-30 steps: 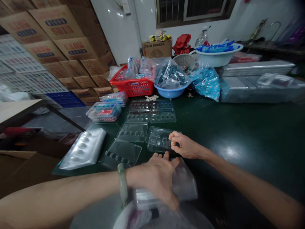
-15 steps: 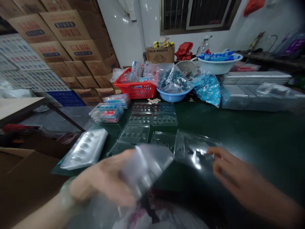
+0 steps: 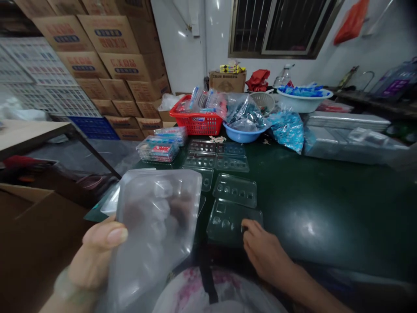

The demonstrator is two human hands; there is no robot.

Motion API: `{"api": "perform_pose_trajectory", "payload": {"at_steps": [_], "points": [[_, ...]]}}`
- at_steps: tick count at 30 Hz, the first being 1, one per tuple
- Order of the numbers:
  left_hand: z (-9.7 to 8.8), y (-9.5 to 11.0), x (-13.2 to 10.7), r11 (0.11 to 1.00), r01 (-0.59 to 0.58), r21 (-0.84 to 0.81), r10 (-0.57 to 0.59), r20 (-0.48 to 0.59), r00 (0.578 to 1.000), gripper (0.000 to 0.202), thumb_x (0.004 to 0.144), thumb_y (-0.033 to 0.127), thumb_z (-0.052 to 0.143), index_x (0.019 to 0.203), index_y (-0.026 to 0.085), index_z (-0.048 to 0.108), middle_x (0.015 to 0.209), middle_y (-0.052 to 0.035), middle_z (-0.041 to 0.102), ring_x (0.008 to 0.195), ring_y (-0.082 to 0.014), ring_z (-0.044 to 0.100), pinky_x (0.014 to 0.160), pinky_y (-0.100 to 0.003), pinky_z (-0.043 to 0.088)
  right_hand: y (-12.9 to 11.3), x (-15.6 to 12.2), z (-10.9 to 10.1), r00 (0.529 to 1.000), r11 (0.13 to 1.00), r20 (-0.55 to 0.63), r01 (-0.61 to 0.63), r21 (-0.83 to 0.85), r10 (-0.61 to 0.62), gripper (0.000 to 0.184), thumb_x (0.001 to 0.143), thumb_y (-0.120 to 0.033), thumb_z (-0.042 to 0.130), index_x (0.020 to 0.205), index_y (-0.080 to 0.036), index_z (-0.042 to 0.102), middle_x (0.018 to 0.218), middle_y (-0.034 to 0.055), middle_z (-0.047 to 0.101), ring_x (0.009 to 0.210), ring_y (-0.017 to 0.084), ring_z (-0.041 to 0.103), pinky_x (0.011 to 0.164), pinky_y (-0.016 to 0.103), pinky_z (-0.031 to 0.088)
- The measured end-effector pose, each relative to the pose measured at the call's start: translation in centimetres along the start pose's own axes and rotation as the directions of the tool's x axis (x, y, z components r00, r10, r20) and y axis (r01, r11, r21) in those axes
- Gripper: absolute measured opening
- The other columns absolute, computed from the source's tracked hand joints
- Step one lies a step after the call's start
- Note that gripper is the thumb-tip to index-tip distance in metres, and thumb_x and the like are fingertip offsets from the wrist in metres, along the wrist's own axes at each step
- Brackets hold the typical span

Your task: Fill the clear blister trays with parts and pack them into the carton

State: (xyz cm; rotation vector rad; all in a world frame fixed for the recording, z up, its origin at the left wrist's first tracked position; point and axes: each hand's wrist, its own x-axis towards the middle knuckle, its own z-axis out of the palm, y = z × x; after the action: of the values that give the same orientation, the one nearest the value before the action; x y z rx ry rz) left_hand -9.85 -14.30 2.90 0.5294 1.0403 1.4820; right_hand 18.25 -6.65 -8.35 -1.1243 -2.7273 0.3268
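My left hand (image 3: 94,256) is closed around a thick stack of clear plastic blister trays (image 3: 153,226), lifted off the table and held upright near me at the lower left. My right hand (image 3: 262,250) rests at the near right corner of a single clear tray (image 3: 228,219) lying flat on the dark green table (image 3: 325,204); its fingertips pinch or press that tray's edge. Beyond it more clear trays (image 3: 235,189) lie in two columns running away from me.
Filled packs (image 3: 159,150) are stacked at the table's left. A red basket (image 3: 197,119), a blue bowl (image 3: 243,132), blue bags (image 3: 288,126) and a white basin (image 3: 304,98) stand at the back. Wrapped tray bundles (image 3: 345,134) lie right. Cardboard boxes (image 3: 107,65) line the left wall.
My left hand lifted the tray stack up from my lap. My right hand carried one tray and set it down on the table, nearest me in the right column.
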Motion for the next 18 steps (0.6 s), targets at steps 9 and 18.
{"api": "perform_pose_trajectory", "payload": {"at_steps": [9,18], "points": [[-1.9,-0.3,1.4,0.976,0.174,-0.130,-0.159,0.120,0.980,0.013,0.055,0.011,0.064,0.066,0.015,0.069,0.056,-0.0012,0.068,0.042,-0.0148,0.061,0.041,-0.022,0.052,1.2,2.8,0.2,0.994,0.999,-0.108,0.019,-0.026,-0.022,0.016,0.079,-0.006,0.045,0.074,-0.018,0.054,0.110,0.0061,0.056,0.104,0.022,0.047,0.079,0.037,0.043],[4.7,-3.8,5.2,0.983,0.186,0.005,-0.182,0.223,0.958,0.033,0.065,0.027,0.071,0.094,0.015,0.061,0.072,-0.0044,0.064,0.058,-0.0160,0.060,0.055,-0.027,0.049,-2.0,1.9,-6.1,0.944,0.784,-0.244,-0.023,0.620,0.221,0.013,0.083,-0.028,0.053,0.094,-0.022,0.056,0.077,0.0008,0.060,0.066,0.013,0.057,0.060,0.025,0.047]]}}
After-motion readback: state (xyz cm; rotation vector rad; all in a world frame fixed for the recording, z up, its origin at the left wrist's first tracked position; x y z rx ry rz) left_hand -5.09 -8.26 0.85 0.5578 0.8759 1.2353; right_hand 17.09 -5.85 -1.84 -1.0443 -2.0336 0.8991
